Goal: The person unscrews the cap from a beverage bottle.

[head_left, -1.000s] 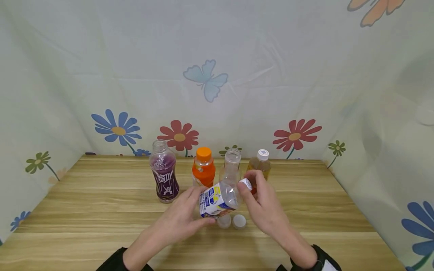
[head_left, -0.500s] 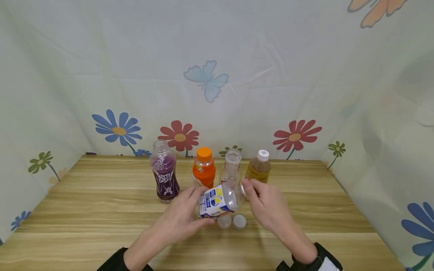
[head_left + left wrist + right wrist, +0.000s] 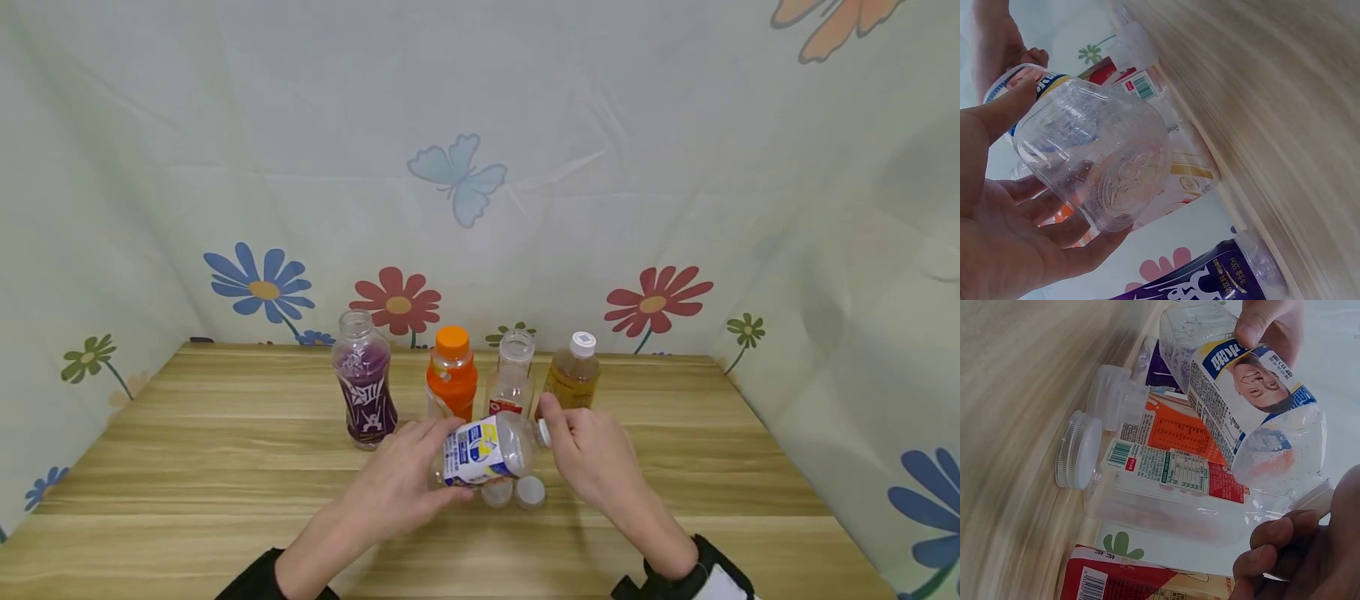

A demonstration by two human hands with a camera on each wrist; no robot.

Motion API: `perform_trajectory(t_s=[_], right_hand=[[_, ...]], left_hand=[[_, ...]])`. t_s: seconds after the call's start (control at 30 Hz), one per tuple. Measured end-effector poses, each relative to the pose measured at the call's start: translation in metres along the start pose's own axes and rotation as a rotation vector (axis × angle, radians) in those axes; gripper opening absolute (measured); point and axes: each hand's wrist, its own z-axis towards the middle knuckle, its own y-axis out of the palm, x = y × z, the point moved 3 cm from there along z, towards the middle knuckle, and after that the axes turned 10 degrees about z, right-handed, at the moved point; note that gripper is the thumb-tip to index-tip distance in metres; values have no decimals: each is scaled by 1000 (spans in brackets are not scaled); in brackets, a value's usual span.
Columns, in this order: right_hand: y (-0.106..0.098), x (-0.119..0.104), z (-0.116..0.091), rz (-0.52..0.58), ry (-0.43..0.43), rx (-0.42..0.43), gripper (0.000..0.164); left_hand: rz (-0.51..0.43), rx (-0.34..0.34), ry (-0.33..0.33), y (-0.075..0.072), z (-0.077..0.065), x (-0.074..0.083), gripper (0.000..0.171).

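My left hand (image 3: 408, 467) grips a clear plastic bottle (image 3: 480, 452) with a white, blue and yellow label, round its base end. The bottle is tilted nearly onto its side above the table, neck to the right, and looks empty in the left wrist view. At its neck, a white cap (image 3: 544, 432) is pinched by my right hand (image 3: 600, 462). The right wrist view has this cap (image 3: 1313, 499) at the bottle's mouth, with curled fingers (image 3: 1272, 532) beside it; how far it is screwed on cannot be seen.
Behind stand an uncapped purple bottle (image 3: 363, 383), an orange-capped bottle (image 3: 452, 379), an uncapped clear bottle (image 3: 514, 379) and an amber bottle (image 3: 576, 375) with a white cap. A translucent cap (image 3: 497, 492) and a white cap (image 3: 530, 493) lie on the wooden table (image 3: 225, 475).
My right hand has turned at the cap, its fingers going from above it to lower beside it. The bottle's neck has dipped slightly, while my left hand keeps its grip.
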Motion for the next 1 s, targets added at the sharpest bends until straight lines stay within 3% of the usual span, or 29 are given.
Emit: perform_trajectory(t_s=[0.17, 0.5, 1.0], right_hand=[[2, 1, 1, -35, -18, -24, 63], [4, -1, 2, 102, -161, 10, 53], [5, 1, 4, 115, -291, 39, 46]], left_hand=[[2, -18, -9, 1, 0, -1, 77], [-40, -34, 0, 0, -1, -2, 77], [-52, -60, -11, 0, -1, -3, 78]])
